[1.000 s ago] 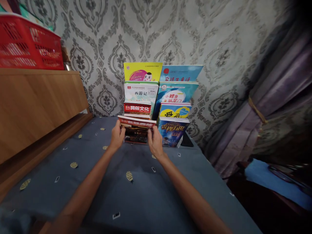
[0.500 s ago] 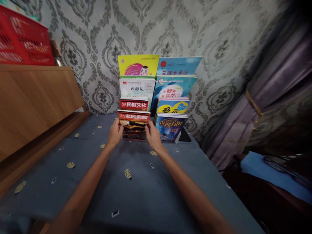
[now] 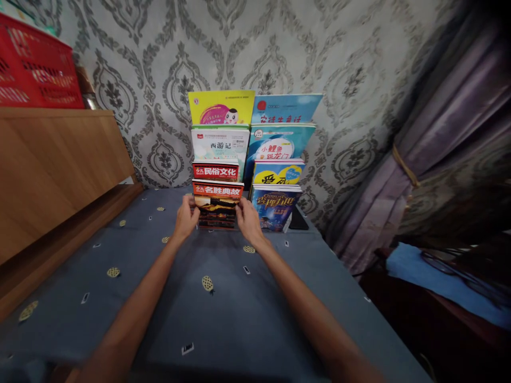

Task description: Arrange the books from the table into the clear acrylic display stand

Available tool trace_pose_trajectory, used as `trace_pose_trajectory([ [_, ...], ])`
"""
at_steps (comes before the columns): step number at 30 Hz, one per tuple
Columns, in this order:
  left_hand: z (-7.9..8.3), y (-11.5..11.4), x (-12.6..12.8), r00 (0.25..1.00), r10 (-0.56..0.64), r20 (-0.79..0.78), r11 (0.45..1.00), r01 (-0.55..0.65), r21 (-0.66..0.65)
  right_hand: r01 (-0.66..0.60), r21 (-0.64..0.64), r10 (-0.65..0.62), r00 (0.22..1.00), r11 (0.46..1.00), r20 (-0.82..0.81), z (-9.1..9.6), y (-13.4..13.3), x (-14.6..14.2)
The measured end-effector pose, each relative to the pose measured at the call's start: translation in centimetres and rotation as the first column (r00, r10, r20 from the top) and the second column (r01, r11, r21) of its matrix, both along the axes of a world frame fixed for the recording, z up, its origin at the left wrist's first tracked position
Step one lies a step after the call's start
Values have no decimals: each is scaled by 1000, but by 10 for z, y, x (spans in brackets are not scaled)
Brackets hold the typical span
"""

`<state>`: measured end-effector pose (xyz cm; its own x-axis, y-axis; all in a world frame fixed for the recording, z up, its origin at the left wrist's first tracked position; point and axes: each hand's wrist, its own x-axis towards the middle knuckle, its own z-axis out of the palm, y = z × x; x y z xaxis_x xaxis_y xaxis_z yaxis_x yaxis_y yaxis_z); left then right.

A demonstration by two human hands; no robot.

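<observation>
My left hand (image 3: pixel 186 217) and my right hand (image 3: pixel 248 219) grip the two side edges of a book with a red-orange title band and a dark landscape cover (image 3: pixel 217 205). It stands upright at the front of the left column of books. Rising in tiers behind it are a red-covered book (image 3: pixel 215 171), a white book (image 3: pixel 219 144) and a yellow book (image 3: pixel 221 106). To the right, a dark blue book (image 3: pixel 275 207) fronts the second column. A yellow-and-blue book (image 3: pixel 277 173), a teal book (image 3: pixel 279 143) and a light blue book (image 3: pixel 287 108) stand behind that one.
A patterned blue-grey cloth (image 3: pixel 227 319) covers the table. Left stands a wooden cabinet (image 3: pixel 59 170) with a red basket (image 3: pixel 40 69) on top. A dark flat object (image 3: pixel 298 220) lies beside the right column. A tied purple curtain (image 3: pixel 383 202) hangs right, near a blue cloth (image 3: pixel 431 282).
The view has shifted slightly, so the books and furniture appear a little further left. Both hands stay on the sides of the front left book, which looks nearly unmoved among the others.
</observation>
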<state>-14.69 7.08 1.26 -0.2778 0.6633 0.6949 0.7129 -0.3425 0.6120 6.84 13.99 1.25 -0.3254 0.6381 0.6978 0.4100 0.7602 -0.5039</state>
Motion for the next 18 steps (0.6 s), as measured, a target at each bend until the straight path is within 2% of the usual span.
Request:
trace_pose_trajectory([
  [2,5,-5,3,1000,6,-12,999,-5,41,1,-8,-1,1000,1000,4,1,0,0],
  [6,25,-14,9,976,46,-211,990,-16,143,1,-13,0,1000,1000,15,3,-1,1],
  [11,48,-17,12,943,64,-327,988,-14,153,-8,-11,9,1000,1000,16,4,-2,3],
  [14,48,-15,11,946,64,-318,989,-18,146,-10,-11,10,1000,1000,2,2,-2,2],
  [18,39,-14,3,947,109,-301,988,-71,134,5,-25,-5,1000,1000,-23,-3,-4,-2],
])
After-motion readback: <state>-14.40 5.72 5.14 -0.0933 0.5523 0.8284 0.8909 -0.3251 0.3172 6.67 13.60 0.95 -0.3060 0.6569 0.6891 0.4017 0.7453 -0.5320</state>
